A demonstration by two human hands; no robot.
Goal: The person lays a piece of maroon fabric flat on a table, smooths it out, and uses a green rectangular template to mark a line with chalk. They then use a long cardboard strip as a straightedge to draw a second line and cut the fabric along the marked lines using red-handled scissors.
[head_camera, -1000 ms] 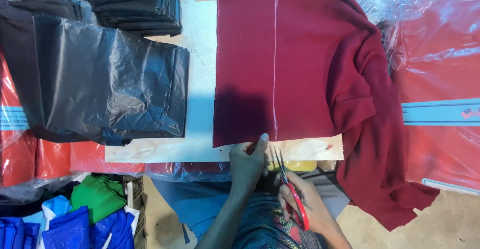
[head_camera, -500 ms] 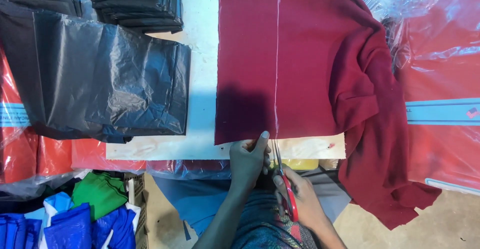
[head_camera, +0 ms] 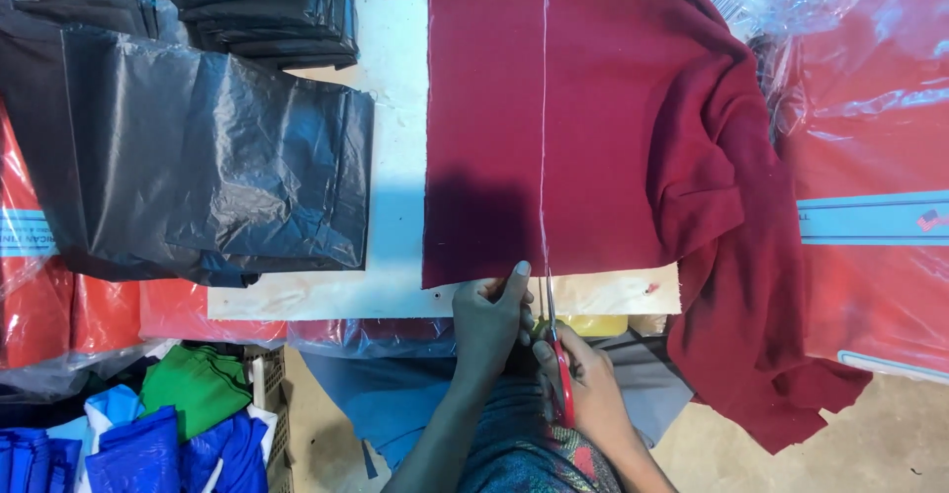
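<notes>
Cloth: dark red cloth [head_camera: 593,117] lies flat on the counter [head_camera: 395,157], near hem at the counter's near edge; right part bunched and hanging over the right near corner.
Line: pale straight line [head_camera: 544,107] runs across the cloth from far edge to near hem; long axis points away from the person.
Scissors: red-handled scissors [head_camera: 560,355] in line with that mark, blades at the near hem, tips pointing away.
Right hand: right hand [head_camera: 588,384] below the counter's near edge, grip closed through the scissor handles; how far the blades are parted cannot be told.
Left hand: left hand [head_camera: 489,320] just left of the line, fingertips pressing the hem flat, pinching nothing.
Key relation: line lies straight ahead of the blades; right hand is nearer to it, left touches the cloth beside it.
Surface: pale counter, bare strip left of the cloth; black plastic bags [head_camera: 198,167] at the left edge.
Room: red wrapped bundles [head_camera: 870,157] to the right; green and blue fabric [head_camera: 178,414] stacked below left.
</notes>
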